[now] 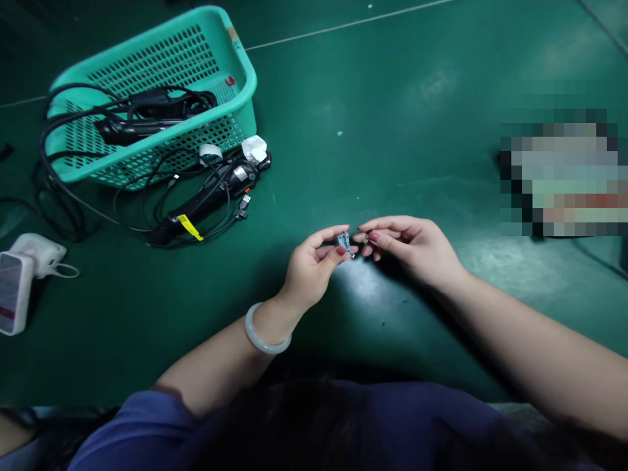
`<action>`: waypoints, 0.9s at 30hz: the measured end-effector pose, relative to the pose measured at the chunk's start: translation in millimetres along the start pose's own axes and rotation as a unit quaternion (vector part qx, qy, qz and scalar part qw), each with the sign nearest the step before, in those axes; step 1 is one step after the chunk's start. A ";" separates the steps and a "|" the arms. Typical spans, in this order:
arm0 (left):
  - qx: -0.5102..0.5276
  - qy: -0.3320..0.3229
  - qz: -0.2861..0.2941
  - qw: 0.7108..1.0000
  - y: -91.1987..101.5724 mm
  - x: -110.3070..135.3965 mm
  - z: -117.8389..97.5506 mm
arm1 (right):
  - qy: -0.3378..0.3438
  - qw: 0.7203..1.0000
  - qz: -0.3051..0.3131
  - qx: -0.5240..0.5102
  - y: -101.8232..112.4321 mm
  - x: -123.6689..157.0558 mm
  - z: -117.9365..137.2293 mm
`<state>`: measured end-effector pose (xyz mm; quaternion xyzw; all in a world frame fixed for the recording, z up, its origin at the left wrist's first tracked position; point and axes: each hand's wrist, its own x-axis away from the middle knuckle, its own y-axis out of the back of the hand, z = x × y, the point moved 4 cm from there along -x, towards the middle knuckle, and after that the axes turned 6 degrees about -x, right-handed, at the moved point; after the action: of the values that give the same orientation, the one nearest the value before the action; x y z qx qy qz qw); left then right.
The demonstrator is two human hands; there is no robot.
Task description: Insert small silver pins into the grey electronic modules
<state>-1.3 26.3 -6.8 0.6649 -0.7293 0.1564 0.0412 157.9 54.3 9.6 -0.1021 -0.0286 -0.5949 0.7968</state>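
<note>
Between the thumb and fingers of my left hand (311,265) is a small blue circuit board (344,242), held up above the green table (353,157). Close beside it on the right, my right hand (417,248) pinches a tiny part (366,241) between thumb and index finger. That part is too small to name. The two hands are nearly fingertip to fingertip, with a narrow gap between the board and the right fingers. A pale bangle (252,333) circles my left wrist.
A turquoise plastic basket (250,85) at the upper left holds black cabled devices (142,124). Before it lies a black handheld device (196,206) with a yellow tag and a loose USB plug (244,204). White earbud case (39,252) and phone (14,294) sit far left. A blurred-out object (569,176) lies right.
</note>
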 end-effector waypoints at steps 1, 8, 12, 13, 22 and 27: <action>0.000 -0.002 0.004 1.000 0.2 -0.2 0.7 | -0.010 1.000 0.003 -0.010 -0.4 0.0 -1.2; -0.001 -0.026 0.037 0.999 0.5 -1.5 6.4 | -0.063 0.998 -0.018 -0.010 3.0 -0.5 -12.8; -0.011 -0.037 0.038 0.999 1.0 -1.7 7.2 | -0.053 0.998 -0.024 -0.001 2.2 0.6 -8.3; -0.012 -0.040 0.039 0.998 1.1 -1.8 7.0 | -0.047 0.999 -0.024 0.001 1.4 0.8 -5.8; -0.028 -0.050 0.041 0.998 0.4 -1.1 4.9 | -0.016 0.999 -0.030 0.042 -3.8 0.7 2.1; -0.022 -0.057 0.038 0.997 -0.9 -1.8 4.8 | 0.018 0.994 -0.051 0.090 -7.1 0.8 2.7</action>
<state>0.5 26.6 -11.7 0.6432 -0.7586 0.1036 0.0082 151.6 52.2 13.3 -0.0172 -0.0730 -0.6315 0.7717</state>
